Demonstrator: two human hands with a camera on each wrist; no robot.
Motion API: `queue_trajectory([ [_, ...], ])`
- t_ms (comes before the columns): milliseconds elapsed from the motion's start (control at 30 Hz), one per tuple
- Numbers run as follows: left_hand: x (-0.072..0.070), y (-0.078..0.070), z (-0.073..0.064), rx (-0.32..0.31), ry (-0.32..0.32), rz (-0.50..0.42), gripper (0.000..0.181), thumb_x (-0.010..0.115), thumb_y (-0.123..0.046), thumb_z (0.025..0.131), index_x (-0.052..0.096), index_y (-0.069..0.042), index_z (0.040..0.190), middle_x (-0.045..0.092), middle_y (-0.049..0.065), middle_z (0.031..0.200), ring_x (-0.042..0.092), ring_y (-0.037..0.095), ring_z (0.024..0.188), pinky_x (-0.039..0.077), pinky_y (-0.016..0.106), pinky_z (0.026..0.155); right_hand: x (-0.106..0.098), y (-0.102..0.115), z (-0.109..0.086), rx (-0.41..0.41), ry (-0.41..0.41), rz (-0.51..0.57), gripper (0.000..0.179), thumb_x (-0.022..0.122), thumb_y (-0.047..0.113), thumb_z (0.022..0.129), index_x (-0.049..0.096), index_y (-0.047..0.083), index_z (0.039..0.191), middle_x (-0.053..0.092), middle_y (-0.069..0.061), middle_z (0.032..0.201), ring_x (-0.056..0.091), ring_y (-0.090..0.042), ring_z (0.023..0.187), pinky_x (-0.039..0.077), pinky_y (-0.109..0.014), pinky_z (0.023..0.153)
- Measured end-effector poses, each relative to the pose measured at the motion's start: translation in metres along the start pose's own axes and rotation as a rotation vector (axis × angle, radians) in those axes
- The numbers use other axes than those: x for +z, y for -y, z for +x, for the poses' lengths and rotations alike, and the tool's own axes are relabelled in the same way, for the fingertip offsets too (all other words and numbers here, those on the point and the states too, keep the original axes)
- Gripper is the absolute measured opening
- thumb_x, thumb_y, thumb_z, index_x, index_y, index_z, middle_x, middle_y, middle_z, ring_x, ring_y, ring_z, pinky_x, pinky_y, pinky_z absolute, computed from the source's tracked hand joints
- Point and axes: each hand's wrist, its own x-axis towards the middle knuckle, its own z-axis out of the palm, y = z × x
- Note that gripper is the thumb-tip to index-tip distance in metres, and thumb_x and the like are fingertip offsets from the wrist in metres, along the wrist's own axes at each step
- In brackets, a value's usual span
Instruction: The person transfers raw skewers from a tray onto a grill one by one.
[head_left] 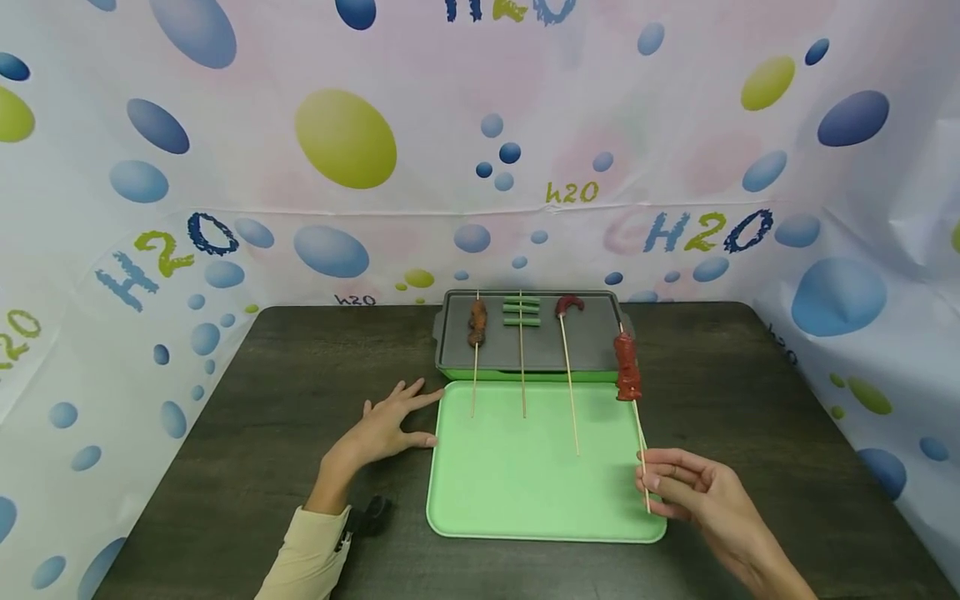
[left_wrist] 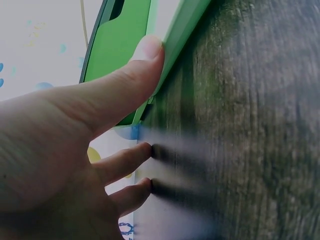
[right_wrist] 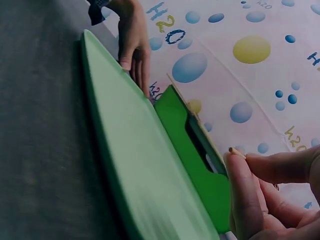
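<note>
My right hand (head_left: pixel 697 492) pinches the lower end of a wooden skewer with red meat-like pieces (head_left: pixel 627 367), between thumb and fingers. That skewer stands over the right edge of a light green tray (head_left: pixel 525 492), its tip near the grill's right side. In the right wrist view the stick's end (right_wrist: pixel 237 153) shows between thumb and index finger. My left hand (head_left: pixel 382 429) is spread beside the tray's left edge. Its thumb (left_wrist: pixel 148 49) touches the tray rim in the left wrist view, and the other fingers extend toward the tray's far left corner.
Behind the tray stands a green grill with a dark grey plate (head_left: pixel 498 354). Across it lie skewers with brown meat-like pieces (head_left: pixel 477 323), green sticks (head_left: pixel 529 322) and a curled dark red piece (head_left: pixel 572 303); their handles reach over the tray. Everything stands on a dark wooden table (head_left: pixel 300 375).
</note>
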Motion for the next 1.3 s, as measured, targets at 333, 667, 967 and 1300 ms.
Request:
queue_trajectory([
  [333, -0.004, -0.001, 0.0, 0.001, -0.006, -0.002, 0.08, 0.078, -0.034, 0.091, 0.041, -0.021, 0.16, 0.021, 0.021, 0.168, 0.009, 0.048, 0.154, 0.004, 0.086, 0.104, 0.007, -0.029, -0.009, 0.102, 0.061, -0.008, 0.03, 0.065, 0.009, 0.102, 0.061, -0.002, 0.13, 0.073, -0.006, 0.111, 0.073, -0.019, 0.103, 0.059, -0.04, 0.087],
  [667, -0.004, 0.0, 0.001, 0.01, -0.003, -0.005, 0.08, 0.078, -0.035, 0.091, 0.04, -0.021, 0.161, 0.02, 0.021, 0.168, 0.008, 0.048, 0.154, 0.003, 0.086, 0.104, 0.023, -0.045, -0.013, 0.088, 0.113, -0.001, 0.027, 0.064, 0.005, 0.1, 0.061, -0.006, 0.125, 0.074, -0.008, 0.105, 0.074, -0.021, 0.097, 0.06, -0.041, 0.084],
  [967, -0.003, -0.001, 0.001, 0.015, 0.001, -0.014, 0.08, 0.078, -0.033, 0.091, 0.04, -0.02, 0.16, 0.02, 0.021, 0.168, 0.007, 0.049, 0.154, 0.002, 0.086, 0.104, 0.029, -0.055, -0.022, 0.112, 0.196, 0.034, 0.027, 0.067, 0.006, 0.099, 0.062, -0.004, 0.124, 0.074, -0.008, 0.106, 0.074, -0.019, 0.098, 0.06, -0.039, 0.083],
  [1300, 0.0, 0.0, 0.0, -0.005, 0.005, -0.014, 0.08, 0.078, -0.034, 0.091, 0.04, -0.022, 0.161, 0.02, 0.02, 0.168, 0.008, 0.048, 0.154, 0.003, 0.086, 0.104, 0.067, -0.058, -0.011, 0.104, 0.261, 0.049, 0.028, 0.068, 0.005, 0.097, 0.062, -0.007, 0.122, 0.074, -0.011, 0.105, 0.075, -0.022, 0.097, 0.061, -0.037, 0.08],
])
